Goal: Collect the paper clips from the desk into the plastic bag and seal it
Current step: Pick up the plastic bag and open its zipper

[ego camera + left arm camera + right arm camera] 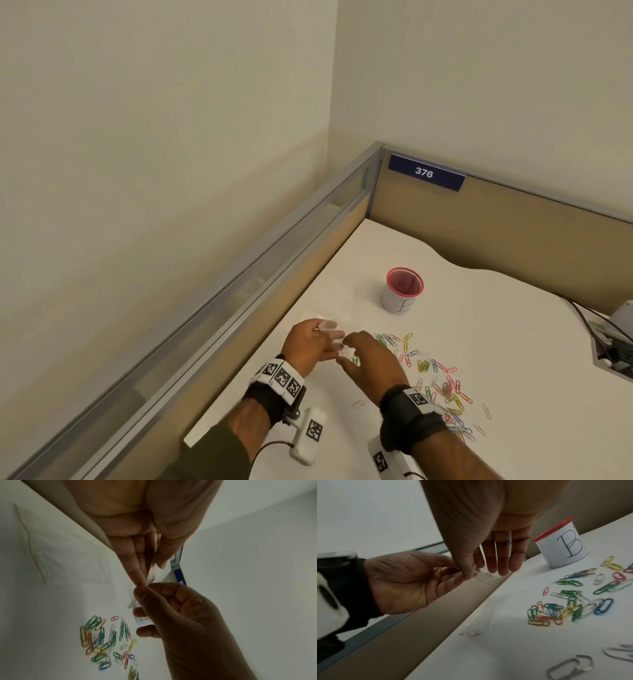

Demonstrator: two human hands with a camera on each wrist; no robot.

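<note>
Both hands meet above the white bench, near its left edge beside the partition. Left hand pinches the clear plastic bag between thumb and fingers; the bag's upper edge is barely visible against the pale wall, and its lower part trails down to the bench surface, where a creased clear corner lies by the edge. Right hand pinches the same edge of film with thumb and forefinger, tip to tip with the left hand's fingers, while its other fingers hang loosely extended. Whether the bag's mouth is parted cannot be told. Coloured paper clips — green, blue, red, yellow, orange, white and clear — lie scattered and heaped on the bench to the right of the hands, none of them visibly inside the bag. Farther back stands a red mesh cup wrapped in white paper bearing a handwritten letter B. A blue plate reading 376 is fixed to the partition in the corner, and dark cables run along the bench's right side.
</note>
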